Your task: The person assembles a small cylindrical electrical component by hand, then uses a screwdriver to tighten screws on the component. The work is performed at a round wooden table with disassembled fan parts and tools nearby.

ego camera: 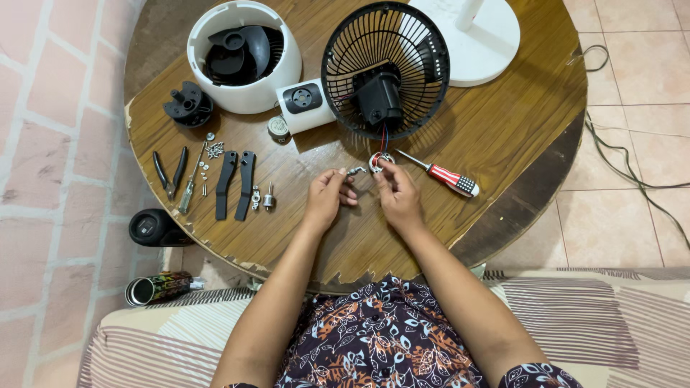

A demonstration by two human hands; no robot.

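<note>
left hand [327,195] pinches small metal piece [356,170] | right hand [397,195] pinches round wired part [379,159] (red-handled screwdriver [440,174] just beside) | round worn wooden table [496,136]

Home setting, likely a living room: worn round wooden surface [503,136] on pale pink floor tiles [640,86], striped beige cushioned seat [596,316] at its edge, dismantled black-and-white household fan [384,68] laid out, loose grey cable [632,172] trailing over the tiles.

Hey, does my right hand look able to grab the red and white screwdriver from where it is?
Probably yes. The red and white screwdriver lies on the round wooden table just beside your right hand, with nothing between them. That hand's fingers do pinch a small wired part right now.
</note>
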